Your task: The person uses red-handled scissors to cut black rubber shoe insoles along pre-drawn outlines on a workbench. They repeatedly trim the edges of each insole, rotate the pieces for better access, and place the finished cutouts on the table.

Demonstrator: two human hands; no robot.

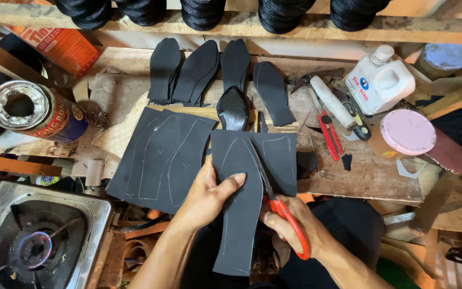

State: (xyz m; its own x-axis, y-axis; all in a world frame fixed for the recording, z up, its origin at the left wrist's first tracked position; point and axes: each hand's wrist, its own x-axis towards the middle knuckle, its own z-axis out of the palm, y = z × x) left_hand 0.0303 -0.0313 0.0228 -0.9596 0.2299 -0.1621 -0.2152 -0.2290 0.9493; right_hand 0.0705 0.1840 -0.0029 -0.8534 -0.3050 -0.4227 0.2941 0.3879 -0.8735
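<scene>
While my left hand pinches the dark sheet, my right hand grips red scissors partway along the traced sole, several cut soles done at the table's far edge.

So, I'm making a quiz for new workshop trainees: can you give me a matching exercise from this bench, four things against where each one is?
Things:
1. red-handled scissors
2. pink round lid
3. open glue tin
4. gas burner

Places:
A. bottom left corner, below the bench
B. in the right hand, cutting the dark sheet
C. right side of the bench, below the white bottle
D. left side, lying on its side

Pairs: 1-B, 2-C, 3-D, 4-A
</scene>
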